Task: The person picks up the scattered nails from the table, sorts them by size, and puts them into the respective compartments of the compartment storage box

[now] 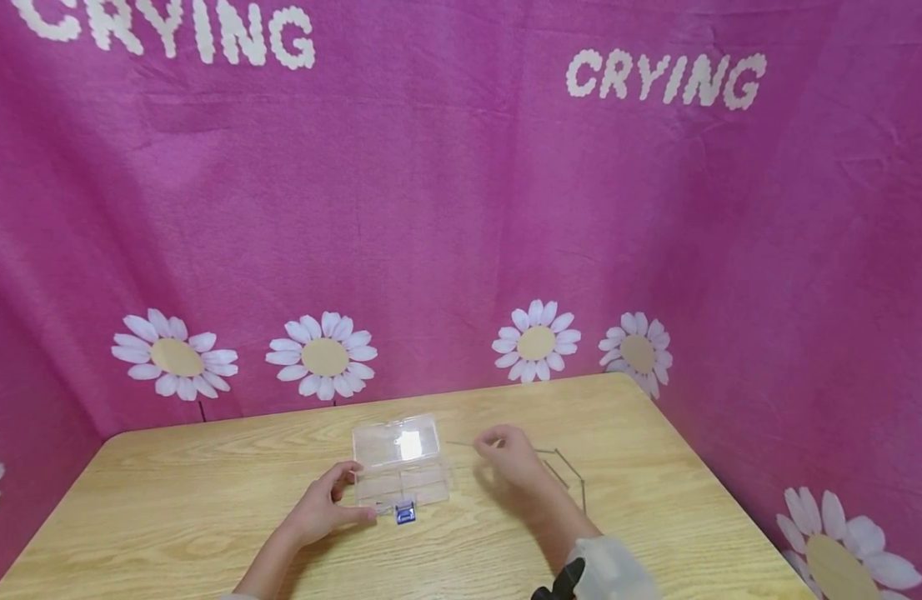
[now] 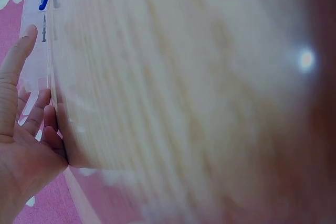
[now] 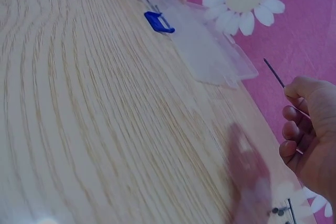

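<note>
An open clear plastic box (image 1: 429,492) stands on the wooden table, its lid (image 1: 386,442) tipped back and compartments facing up. A blue latch (image 1: 405,512) juts from its front edge. My left hand (image 1: 328,504) holds the box's left end, thumb along the front and fingers at the far side. Right of the box, my right hand (image 1: 509,457) pinches a thin dark nail (image 3: 274,73) between thumb and fingertips, its point towards the box. A small metal piece (image 2: 44,28) shows inside the box near the left thumb.
Several more nails (image 1: 571,463) lie in a bent line on the table (image 1: 656,533), to the right of the right hand. Behind the table's far edge hangs a pink cloth (image 1: 431,208) with daisies and white lettering.
</note>
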A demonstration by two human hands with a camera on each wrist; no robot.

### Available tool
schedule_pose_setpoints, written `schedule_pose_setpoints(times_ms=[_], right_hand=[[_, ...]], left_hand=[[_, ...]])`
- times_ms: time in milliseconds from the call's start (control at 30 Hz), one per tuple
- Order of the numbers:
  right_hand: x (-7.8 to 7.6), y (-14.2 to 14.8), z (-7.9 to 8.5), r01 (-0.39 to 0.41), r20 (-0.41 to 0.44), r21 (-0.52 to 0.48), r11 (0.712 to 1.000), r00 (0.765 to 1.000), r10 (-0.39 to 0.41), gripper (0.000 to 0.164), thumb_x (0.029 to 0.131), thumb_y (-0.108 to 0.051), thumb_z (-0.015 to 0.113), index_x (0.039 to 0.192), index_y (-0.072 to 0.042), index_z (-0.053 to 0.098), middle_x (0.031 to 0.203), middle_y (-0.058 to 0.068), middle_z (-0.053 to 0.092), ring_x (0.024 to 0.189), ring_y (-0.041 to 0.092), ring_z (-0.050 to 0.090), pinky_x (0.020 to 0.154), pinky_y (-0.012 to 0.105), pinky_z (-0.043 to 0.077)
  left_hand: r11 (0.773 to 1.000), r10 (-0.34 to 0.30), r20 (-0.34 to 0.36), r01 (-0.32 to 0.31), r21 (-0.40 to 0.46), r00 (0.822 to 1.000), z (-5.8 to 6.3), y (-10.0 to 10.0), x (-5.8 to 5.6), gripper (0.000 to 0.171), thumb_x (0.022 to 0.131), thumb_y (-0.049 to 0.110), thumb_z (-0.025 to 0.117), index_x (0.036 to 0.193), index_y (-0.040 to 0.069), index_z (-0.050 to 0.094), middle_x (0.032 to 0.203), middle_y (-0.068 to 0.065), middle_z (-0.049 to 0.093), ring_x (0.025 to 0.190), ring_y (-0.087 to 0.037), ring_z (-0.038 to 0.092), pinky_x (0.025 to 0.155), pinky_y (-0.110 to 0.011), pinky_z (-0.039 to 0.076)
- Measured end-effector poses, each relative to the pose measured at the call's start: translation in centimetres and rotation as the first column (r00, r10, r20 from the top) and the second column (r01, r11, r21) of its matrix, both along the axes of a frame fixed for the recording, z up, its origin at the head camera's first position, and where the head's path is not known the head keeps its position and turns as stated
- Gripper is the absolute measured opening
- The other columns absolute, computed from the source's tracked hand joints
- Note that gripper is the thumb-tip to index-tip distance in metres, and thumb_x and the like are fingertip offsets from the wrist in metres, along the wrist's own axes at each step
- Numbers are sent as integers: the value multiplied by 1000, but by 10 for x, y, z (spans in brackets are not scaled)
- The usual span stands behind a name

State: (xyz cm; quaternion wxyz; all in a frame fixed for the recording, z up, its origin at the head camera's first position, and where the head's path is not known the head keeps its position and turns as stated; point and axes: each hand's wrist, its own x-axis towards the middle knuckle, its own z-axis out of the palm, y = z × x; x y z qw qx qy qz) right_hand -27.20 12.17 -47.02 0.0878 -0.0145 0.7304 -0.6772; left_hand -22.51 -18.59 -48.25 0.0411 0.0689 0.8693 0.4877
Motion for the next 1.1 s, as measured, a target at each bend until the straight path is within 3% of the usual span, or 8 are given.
schedule_pose_setpoints(times_ms=[133, 233, 333, 533, 667, 733, 967, 1100], right_hand=[[-1, -8, 2, -12, -71, 129, 992, 997, 21, 22, 86, -20, 65, 98, -2, 61, 97, 10, 49, 63, 12, 43, 63, 28, 49], [1, -14, 2, -43, -45, 117, 992, 998, 49, 25, 87, -24, 64, 101, -4, 59, 102, 11, 47, 61, 10, 40, 64, 29, 50], [3, -21, 3, -77, 25, 42, 996, 997, 76, 28, 87, -26, 64, 103, -4, 56, 103, 12, 44, 67, 12, 45, 68, 31, 53], [4, -36, 6, -111, -71, 171, 979, 990, 125, 23, 88, -26, 63, 95, -5, 58, 93, 11, 48, 69, 15, 50, 58, 26, 49], [5, -45, 7, -142, -83, 189, 972, 984, 160, 18, 88, -23, 62, 94, -6, 60, 92, 9, 50, 58, 10, 45, 51, 22, 44], [6, -49, 8, -159, -97, 185, 970, 979, 179, 17, 88, -21, 62, 95, -5, 61, 92, 9, 51, 61, 10, 45, 53, 22, 43], [8, -61, 14, -179, -257, 317, 931, 929, 266, 14, 86, -13, 62, 92, 0, 65, 89, 7, 60, 67, 12, 47, 60, 23, 42], [6, -68, 11, -193, -264, 361, 912, 917, 299, 14, 87, -14, 62, 91, -2, 67, 88, 6, 60, 69, 11, 49, 62, 24, 43]], left_hand=[[1000, -3, -1, 3, 25, 1000, -1, 0, 0, 67, 64, 18, 86, 121, 7, 52, 109, -11, 54, 81, -18, 38, 67, -24, 31], [999, -6, 2, 6, 47, 1000, -1, 0, 0, 67, 64, 16, 86, 121, 7, 51, 109, -12, 54, 80, -18, 38, 66, -24, 31], [999, -2, 9, 2, 43, 1000, -1, 1, 0, 67, 64, 16, 85, 121, 7, 51, 110, -12, 53, 81, -18, 38, 67, -25, 31], [1000, 13, 15, -13, -1, 1000, 1, 1, 2, 66, 65, 19, 85, 122, 9, 52, 112, -10, 55, 86, -19, 39, 72, -29, 31], [1000, 12, 14, -12, -4, 1000, 1, 1, 1, 66, 65, 19, 85, 122, 9, 52, 112, -11, 55, 87, -19, 40, 72, -28, 32], [1000, 8, 13, -8, 4, 1000, 0, 0, 1, 66, 65, 19, 85, 122, 9, 52, 112, -11, 55, 86, -19, 39, 72, -28, 31], [1000, -1, 3, 1, 22, 1000, -1, 0, 0, 68, 64, 19, 86, 122, 7, 52, 111, -11, 55, 85, -18, 39, 70, -26, 31], [1000, 0, 1, 0, 20, 1000, -1, 0, 0, 67, 64, 19, 86, 121, 8, 52, 110, -11, 54, 84, -18, 39, 70, -26, 31]])
